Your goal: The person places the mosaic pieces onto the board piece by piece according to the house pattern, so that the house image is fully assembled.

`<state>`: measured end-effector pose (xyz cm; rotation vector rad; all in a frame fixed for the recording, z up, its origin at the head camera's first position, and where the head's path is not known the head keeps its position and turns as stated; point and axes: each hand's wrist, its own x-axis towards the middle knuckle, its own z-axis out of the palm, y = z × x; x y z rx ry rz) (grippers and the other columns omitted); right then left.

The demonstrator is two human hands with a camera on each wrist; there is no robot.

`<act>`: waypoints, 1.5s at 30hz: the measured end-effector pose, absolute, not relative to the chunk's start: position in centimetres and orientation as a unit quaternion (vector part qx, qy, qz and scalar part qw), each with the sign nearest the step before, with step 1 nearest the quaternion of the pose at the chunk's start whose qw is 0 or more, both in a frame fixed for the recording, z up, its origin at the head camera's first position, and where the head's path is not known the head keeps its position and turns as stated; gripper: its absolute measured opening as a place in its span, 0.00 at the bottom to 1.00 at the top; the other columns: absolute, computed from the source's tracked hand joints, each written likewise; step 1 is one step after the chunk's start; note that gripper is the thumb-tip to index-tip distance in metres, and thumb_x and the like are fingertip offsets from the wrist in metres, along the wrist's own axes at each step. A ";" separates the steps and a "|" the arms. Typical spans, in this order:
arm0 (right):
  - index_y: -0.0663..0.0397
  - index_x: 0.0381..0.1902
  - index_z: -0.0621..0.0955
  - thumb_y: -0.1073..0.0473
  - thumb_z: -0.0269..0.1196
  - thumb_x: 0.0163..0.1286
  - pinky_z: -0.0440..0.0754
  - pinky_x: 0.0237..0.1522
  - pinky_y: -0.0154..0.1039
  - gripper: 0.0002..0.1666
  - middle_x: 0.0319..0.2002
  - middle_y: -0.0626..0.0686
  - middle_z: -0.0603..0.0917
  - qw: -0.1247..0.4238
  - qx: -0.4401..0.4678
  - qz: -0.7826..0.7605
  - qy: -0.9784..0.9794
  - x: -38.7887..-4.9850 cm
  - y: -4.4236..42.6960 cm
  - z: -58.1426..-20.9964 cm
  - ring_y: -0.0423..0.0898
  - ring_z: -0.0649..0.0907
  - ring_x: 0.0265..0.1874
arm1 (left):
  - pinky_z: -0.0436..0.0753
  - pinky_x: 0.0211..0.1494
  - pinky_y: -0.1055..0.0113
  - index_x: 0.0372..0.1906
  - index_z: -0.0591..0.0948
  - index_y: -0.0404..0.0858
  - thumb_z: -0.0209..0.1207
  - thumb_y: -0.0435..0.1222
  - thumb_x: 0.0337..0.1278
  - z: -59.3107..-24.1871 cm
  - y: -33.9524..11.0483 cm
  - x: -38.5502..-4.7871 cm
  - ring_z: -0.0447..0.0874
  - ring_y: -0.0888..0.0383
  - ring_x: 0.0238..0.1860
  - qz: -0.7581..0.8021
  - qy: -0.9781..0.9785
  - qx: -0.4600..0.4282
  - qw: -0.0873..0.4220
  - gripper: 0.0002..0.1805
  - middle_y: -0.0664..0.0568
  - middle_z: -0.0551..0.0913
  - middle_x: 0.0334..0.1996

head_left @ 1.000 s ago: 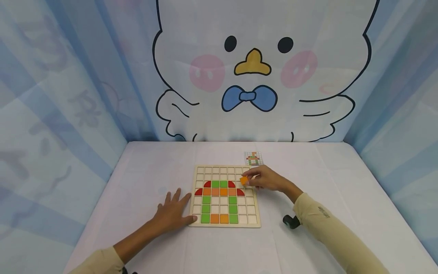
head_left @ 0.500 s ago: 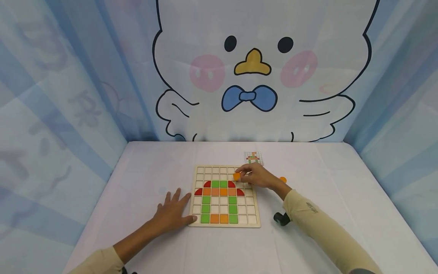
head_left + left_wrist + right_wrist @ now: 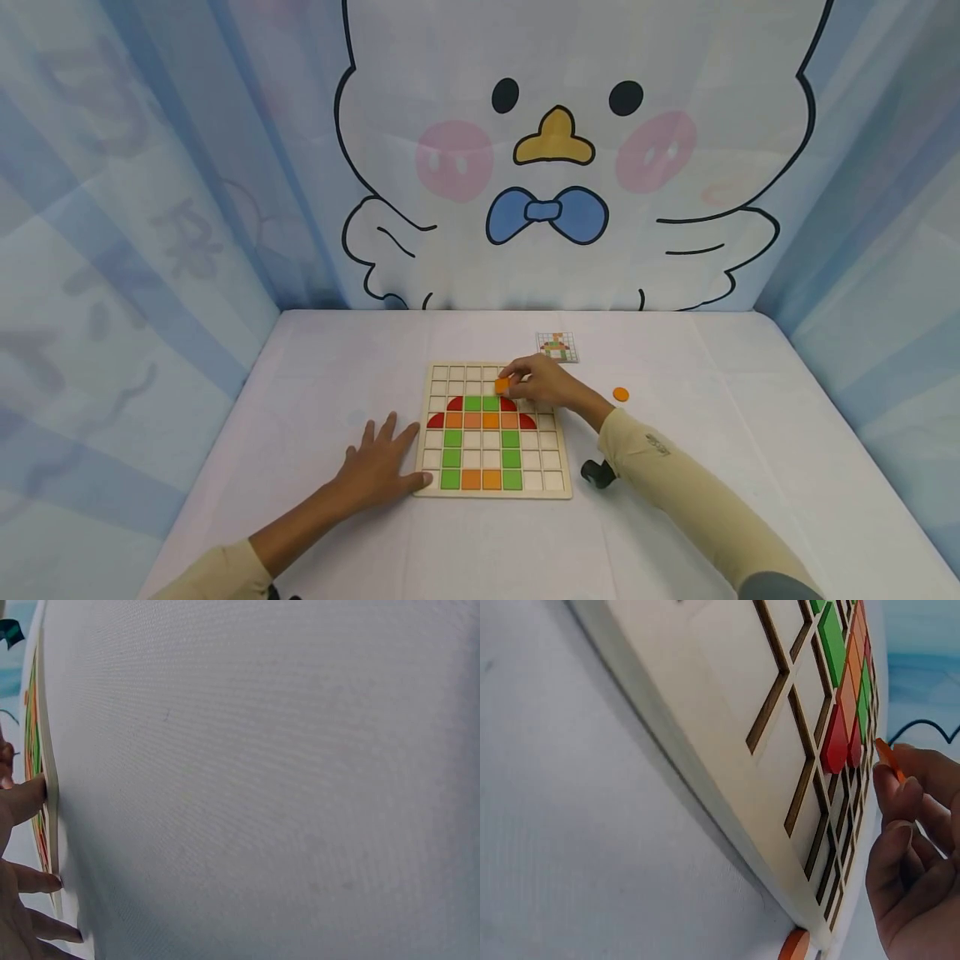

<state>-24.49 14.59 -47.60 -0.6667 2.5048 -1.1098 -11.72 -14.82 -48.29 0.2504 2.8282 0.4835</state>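
Note:
A pale wooden grid board lies on the table, with green, orange and salmon square tiles and red quarter-round tiles set in its cells. My right hand pinches an orange square tile between thumb and fingertips, over the board's upper part, just above the green squares. In the right wrist view that orange tile stands tilted between the fingers, off the board. My left hand lies spread at the board's left edge, thumb on the lower left corner. In the left wrist view its fingers touch the board's side.
A small pattern card lies behind the board, near my right hand. An orange round piece rests on the table right of the board. A white cloth covers the table, with printed curtains behind and at both sides.
My right hand has moved left across the upper board with the orange square tile. The orange round piece, hidden at first behind the arm, now shows. My left hand has stayed still.

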 end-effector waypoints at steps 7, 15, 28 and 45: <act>0.58 0.51 0.83 0.58 0.66 0.66 0.76 0.35 0.36 0.17 0.34 0.50 0.84 0.150 -0.247 -0.352 0.890 -24.6 13.2 -47.7 0.40 0.78 0.30 | 0.61 0.58 0.22 0.71 0.67 0.43 0.68 0.58 0.47 -48.4 -14.8 -11.7 0.51 0.22 0.71 0.167 0.973 0.084 0.133 0.47 0.32 0.57 0.74; 0.52 0.51 0.83 0.55 0.67 0.66 0.77 0.43 0.39 0.16 0.33 0.45 0.83 0.150 -0.219 -0.314 0.912 -24.6 12.2 -47.8 0.40 0.78 0.33 | 0.61 0.58 0.22 0.71 0.67 0.44 0.68 0.58 0.47 -48.4 -14.8 -11.7 0.50 0.23 0.71 0.164 0.974 0.078 0.138 0.47 0.32 0.57 0.74; 0.49 0.49 0.84 0.54 0.68 0.65 0.77 0.41 0.38 0.14 0.32 0.44 0.83 0.151 -0.203 -0.295 0.922 -24.9 11.9 -48.0 0.40 0.78 0.30 | 0.61 0.58 0.22 0.72 0.67 0.44 0.68 0.58 0.47 -48.0 -14.9 -11.6 0.50 0.22 0.71 0.164 0.973 0.080 0.142 0.47 0.32 0.57 0.74; 0.49 0.47 0.84 0.53 0.67 0.65 0.78 0.41 0.39 0.14 0.34 0.46 0.84 0.144 -0.217 -0.296 0.919 -25.2 12.4 -48.0 0.40 0.79 0.32 | 0.61 0.58 0.22 0.71 0.67 0.43 0.68 0.57 0.48 -48.1 -14.9 -11.8 0.51 0.23 0.71 0.165 0.973 0.081 0.140 0.46 0.32 0.57 0.74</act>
